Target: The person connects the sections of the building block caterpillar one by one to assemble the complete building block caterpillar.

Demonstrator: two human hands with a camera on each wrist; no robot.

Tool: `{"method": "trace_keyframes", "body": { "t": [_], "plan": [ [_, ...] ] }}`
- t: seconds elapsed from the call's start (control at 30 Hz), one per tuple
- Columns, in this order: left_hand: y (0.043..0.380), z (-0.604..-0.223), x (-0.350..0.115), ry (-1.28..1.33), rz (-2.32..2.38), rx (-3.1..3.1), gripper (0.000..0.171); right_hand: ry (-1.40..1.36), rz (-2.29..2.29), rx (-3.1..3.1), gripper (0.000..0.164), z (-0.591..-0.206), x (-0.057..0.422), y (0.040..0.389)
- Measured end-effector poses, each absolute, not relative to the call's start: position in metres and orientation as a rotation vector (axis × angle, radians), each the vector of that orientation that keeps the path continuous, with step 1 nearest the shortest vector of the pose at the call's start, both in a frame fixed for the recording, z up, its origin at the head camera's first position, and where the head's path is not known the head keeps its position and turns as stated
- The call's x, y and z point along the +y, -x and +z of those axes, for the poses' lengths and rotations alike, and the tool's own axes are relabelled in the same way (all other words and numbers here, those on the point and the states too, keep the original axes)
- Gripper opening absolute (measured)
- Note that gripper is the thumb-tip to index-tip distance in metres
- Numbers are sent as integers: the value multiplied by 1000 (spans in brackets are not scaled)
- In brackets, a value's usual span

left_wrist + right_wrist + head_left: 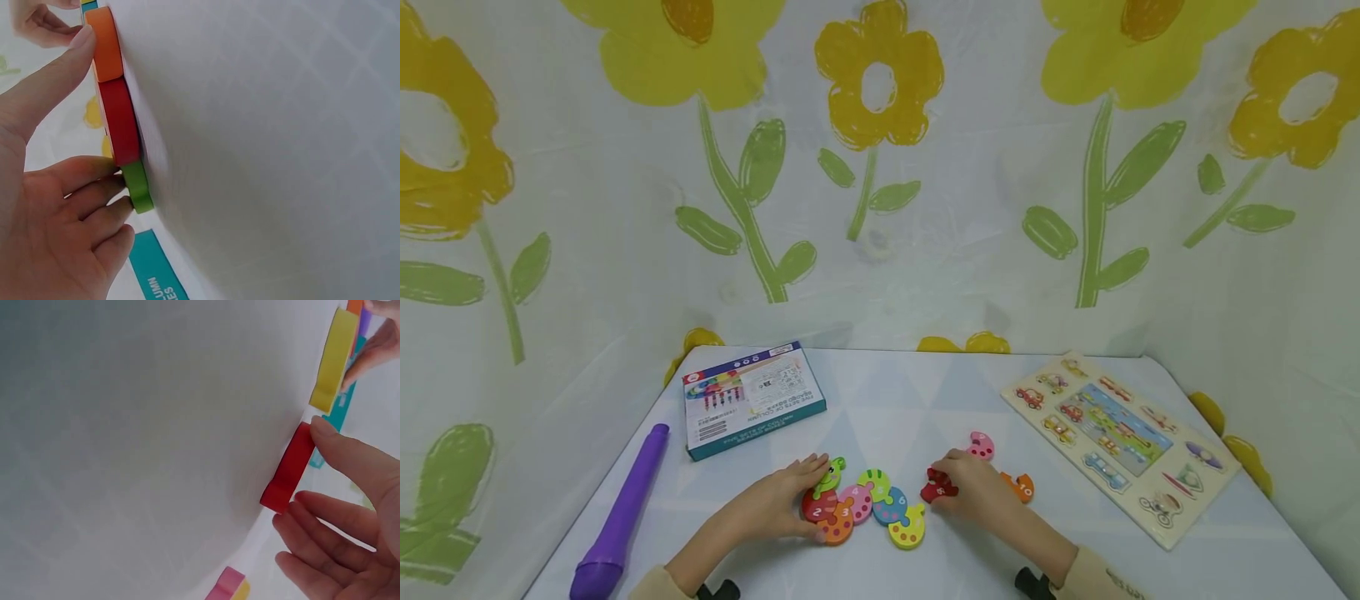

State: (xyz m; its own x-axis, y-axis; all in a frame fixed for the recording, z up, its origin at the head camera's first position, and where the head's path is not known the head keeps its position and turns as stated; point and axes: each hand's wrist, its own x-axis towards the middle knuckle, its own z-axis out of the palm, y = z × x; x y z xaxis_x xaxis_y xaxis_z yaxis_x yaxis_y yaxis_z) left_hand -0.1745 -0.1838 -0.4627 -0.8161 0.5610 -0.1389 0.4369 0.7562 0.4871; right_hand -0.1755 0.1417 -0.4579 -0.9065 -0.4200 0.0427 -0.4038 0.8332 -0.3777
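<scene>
Joined wooden pieces form a caterpillar puzzle (857, 504) with a green smiling head (831, 477) and numbered red, orange, pink, green, blue and yellow segments. My left hand (777, 502) holds its left end, thumb at the orange segment (107, 45) and fingertips at the green head (137, 187). To the right of the yellow segment (907, 531), my right hand (976, 487) grips a loose red puzzle piece (290, 469) between thumb and fingers. That piece stands close to the yellow end, with a small gap in the right wrist view. The right fingers partly cover it from above.
Beyond the right hand lie a loose pink piece (981, 445) and an orange piece (1022, 487). A wooden vehicle puzzle board (1120, 517) is at the right. A puzzle box (756, 429) sits at the back left, and a purple microphone-shaped object (623, 521) along the left edge.
</scene>
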Motion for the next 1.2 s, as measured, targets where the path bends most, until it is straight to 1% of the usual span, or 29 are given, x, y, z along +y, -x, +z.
{"method": "trace_keyframes", "body": {
  "t": [0.53,0.73,1.2],
  "plan": [
    [178,-460,-183,-768,678,2636,95,662,-795,2846,40,-461,153,184],
    [179,-461,-184,-775,698,2625,95,678,-797,2824,40,-461,157,185],
    [179,-462,-185,-767,722,2619,93,987,-821,2639,43,-457,173,194]
  ]
}}
